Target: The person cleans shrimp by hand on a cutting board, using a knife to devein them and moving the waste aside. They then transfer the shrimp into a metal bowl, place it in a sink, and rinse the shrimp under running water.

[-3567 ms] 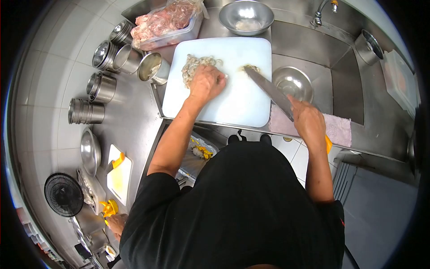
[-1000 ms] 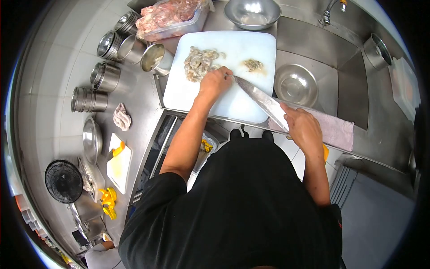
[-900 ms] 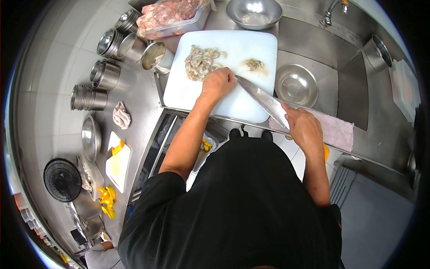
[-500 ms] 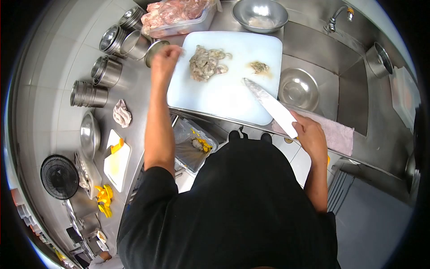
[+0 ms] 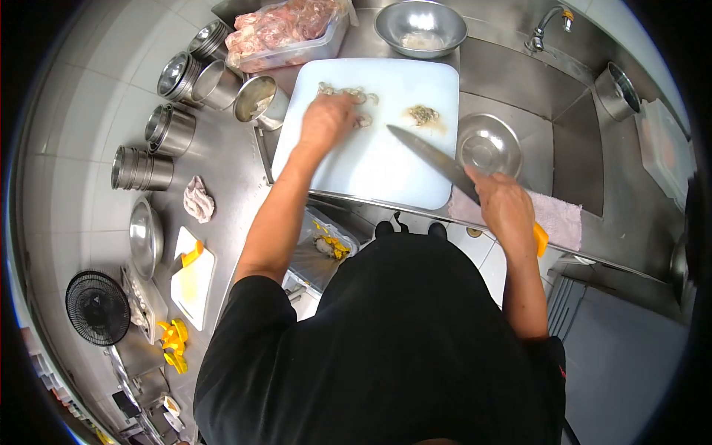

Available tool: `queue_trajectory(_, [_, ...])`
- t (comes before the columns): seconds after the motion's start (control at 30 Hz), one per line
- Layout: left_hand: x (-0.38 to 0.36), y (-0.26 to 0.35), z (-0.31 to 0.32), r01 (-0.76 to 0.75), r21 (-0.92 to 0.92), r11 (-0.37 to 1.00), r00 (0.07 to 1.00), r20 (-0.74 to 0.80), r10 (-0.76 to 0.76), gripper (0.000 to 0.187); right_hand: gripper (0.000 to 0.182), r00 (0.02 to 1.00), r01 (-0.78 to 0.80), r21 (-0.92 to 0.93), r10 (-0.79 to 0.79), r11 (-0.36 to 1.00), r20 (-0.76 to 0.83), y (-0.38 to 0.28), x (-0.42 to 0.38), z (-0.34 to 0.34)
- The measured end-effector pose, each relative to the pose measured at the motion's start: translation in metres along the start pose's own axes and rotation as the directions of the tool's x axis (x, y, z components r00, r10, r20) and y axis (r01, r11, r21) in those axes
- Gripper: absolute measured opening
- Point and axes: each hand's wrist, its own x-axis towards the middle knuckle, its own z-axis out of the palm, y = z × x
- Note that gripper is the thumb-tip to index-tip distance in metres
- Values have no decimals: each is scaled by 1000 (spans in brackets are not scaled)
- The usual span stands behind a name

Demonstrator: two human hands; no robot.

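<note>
Left hand [image 5: 325, 121]: fingers curled onto pale raw seafood pile [image 5: 348, 95]; likely soft, slippery, pinch gently.
Right hand [image 5: 504, 210]: fingers clamp long steel knife [image 5: 430, 154] handle.

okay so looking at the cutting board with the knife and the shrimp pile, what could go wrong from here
1. The right hand holds the knife with its tip out over the white cutting board while the left hand rests on the shrimp pile; a quick reach across might meet the blade.
2. The small pile of scraps lies near the board's edge by the sink bowl and could get knocked off.
</note>
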Motion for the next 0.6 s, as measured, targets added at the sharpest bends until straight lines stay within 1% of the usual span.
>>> queue_trajectory(0.03, [-4,-5,23,-152,5,988,987,-42,152,18,41,999,-32,-10,32,999,-13,3,4,0])
queue_trajectory(0.13, [-7,19,35,-58,122,991,998,31,54,18,41,994,-50,-66,44,997,-96,14,10,0])
queue_trajectory(0.17, [-5,19,32,-30,95,995,998,54,24,18,41,994,-45,-41,41,998,-105,14,9,-1])
queue_trajectory(0.23, [2,17,22,68,-28,997,988,142,-63,21,40,993,-39,7,40,999,-113,12,2,-5])
queue_trajectory(0.27, [7,16,16,117,-87,989,977,187,-99,23,39,996,-36,49,39,998,-81,11,-1,-7])
queue_trajectory(0.33, [20,22,-16,243,-187,952,909,385,-156,29,37,999,-37,140,39,989,-18,7,-8,-8])
queue_trajectory(0.37, [23,24,-24,313,-222,924,858,483,-175,32,37,998,-57,126,59,990,-13,9,-10,-5])
queue_trajectory(0.47, [26,33,-16,189,-279,941,779,626,29,34,35,994,-111,79,112,991,-10,14,-7,0])
queue_trajectory(0.53, [24,41,-8,208,-295,933,831,557,-9,31,35,985,-167,45,168,985,-22,10,-5,-7])
queue_trajectory(0.57, [23,43,-3,213,-305,928,853,521,-24,29,35,985,-170,101,172,980,-7,9,-5,-8])
queue_trajectory(0.6, [22,43,0,304,-310,901,860,496,-120,28,34,984,-175,157,176,972,5,9,-6,-9])
